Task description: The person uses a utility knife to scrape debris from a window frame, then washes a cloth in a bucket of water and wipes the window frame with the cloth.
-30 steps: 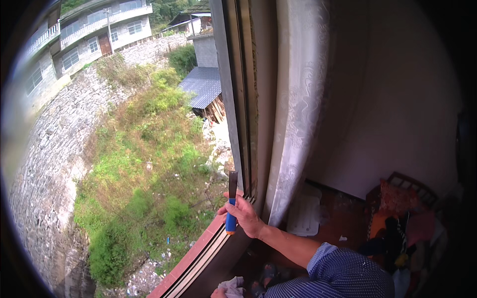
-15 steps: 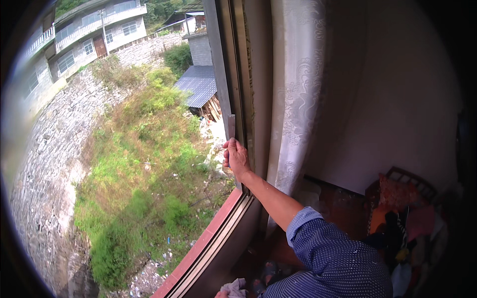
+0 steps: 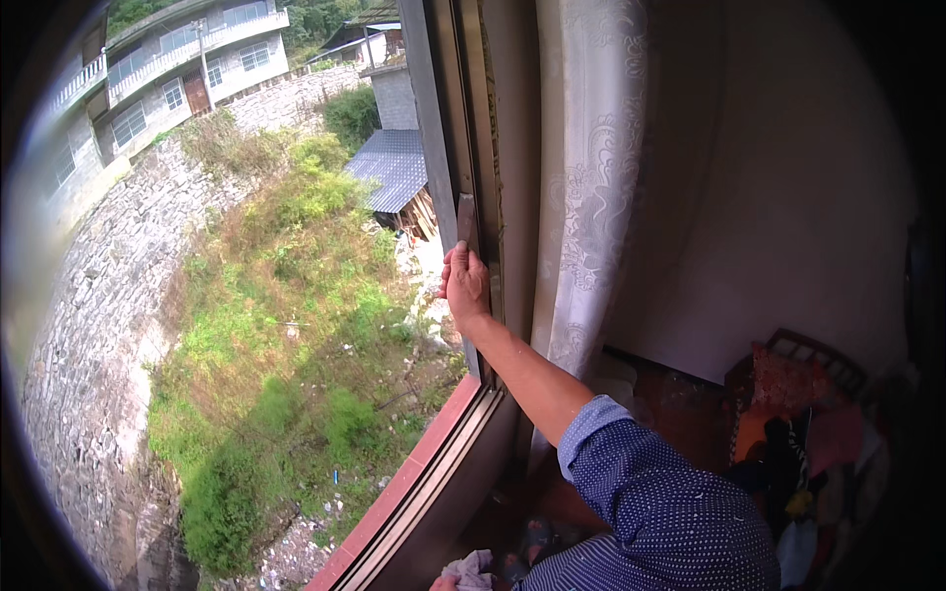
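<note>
My right hand is closed around the lower part of a narrow flat grey strip; its upper end sticks up above my thumb. The strip lies along the upright side of the window frame, my fingers close to the frame's inner edge. What kind of tool it is, I cannot make out. Low in the picture, only a bit of my left hand shows, closed on a crumpled pale cloth.
A window track with a reddish sill runs along the opening. Beside the frame hangs a white patterned curtain. Clothes are heaped on a chair at the right. Outside lie a grassy slope, a stone wall and houses.
My right hand has slid up along the window frame with the strip, the forearm following. The left hand and cloth have barely moved.
</note>
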Tool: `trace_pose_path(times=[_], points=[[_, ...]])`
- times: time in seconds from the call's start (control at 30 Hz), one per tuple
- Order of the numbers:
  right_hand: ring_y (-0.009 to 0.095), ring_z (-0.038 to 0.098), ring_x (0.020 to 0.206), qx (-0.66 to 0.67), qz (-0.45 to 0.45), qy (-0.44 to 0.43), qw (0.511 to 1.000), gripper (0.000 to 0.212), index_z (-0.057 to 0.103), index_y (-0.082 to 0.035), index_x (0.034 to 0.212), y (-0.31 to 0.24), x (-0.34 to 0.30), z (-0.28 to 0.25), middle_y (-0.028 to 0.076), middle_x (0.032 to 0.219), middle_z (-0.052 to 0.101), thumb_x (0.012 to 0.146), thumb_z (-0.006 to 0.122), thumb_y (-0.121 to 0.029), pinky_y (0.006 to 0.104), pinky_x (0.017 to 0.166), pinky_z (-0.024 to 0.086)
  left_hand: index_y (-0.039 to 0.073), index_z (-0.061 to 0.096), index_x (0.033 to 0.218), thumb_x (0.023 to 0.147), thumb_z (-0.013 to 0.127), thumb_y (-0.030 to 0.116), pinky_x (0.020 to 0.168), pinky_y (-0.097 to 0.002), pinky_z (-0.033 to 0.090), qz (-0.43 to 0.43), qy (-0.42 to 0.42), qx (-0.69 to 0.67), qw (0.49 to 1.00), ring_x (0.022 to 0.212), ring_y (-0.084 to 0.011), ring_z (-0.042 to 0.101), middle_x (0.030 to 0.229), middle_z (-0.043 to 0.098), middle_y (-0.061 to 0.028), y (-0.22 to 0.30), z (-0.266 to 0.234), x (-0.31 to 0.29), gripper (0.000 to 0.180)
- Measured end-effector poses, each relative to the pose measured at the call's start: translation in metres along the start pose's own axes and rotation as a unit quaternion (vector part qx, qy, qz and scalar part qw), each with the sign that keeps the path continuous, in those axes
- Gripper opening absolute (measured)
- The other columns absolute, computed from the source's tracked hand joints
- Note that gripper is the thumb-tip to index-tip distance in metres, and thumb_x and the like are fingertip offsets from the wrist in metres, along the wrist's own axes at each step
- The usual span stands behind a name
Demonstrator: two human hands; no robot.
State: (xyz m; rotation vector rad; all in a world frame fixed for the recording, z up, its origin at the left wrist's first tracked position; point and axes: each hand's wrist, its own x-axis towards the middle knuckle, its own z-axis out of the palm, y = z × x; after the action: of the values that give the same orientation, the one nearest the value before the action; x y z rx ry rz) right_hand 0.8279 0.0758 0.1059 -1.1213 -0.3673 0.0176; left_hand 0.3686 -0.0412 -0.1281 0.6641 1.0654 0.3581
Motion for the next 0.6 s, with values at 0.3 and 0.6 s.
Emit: trace_pose_path(times=[0.3, 0.6], points=[[0.01, 0.049, 0.05, -0.107, -0.151, 0.082, 0.979, 0.046, 0.053, -0.006, 0.081, -0.022, 0.049, 0.034, 0.0, 0.065, 0.05, 0.102, 0.038, -0.044, 0.0271, 0.041, 0.046, -0.006, 0.069, 0.101, 0.085, 0.04, 0.012, 0.057, -0.0329, 0.054, 0.018, -0.002, 0.037, 0.999, 0.066, -0.0246, 0.067, 0.095, 0.071, -0.019, -0.004, -0.005, 0.005, 0.038], [0.04, 0.063, 0.072, -0.16, -0.188, -0.033, 0.969, 0.042, 0.057, -0.002, 0.082, -0.09, 0.002, 0.076, 0.018, 0.073, 0.064, 0.102, 0.042, -0.036, 0.0468, 0.062, 0.046, -0.006, 0.067, 0.104, 0.087, 0.038, 0.016, 0.062, -0.0356, 0.055, 0.02, -0.024, 0.046, 0.998, 0.074, -0.0261, 0.067, 0.098, 0.07, -0.0206, -0.021, -0.014, 0.012, 0.041]])
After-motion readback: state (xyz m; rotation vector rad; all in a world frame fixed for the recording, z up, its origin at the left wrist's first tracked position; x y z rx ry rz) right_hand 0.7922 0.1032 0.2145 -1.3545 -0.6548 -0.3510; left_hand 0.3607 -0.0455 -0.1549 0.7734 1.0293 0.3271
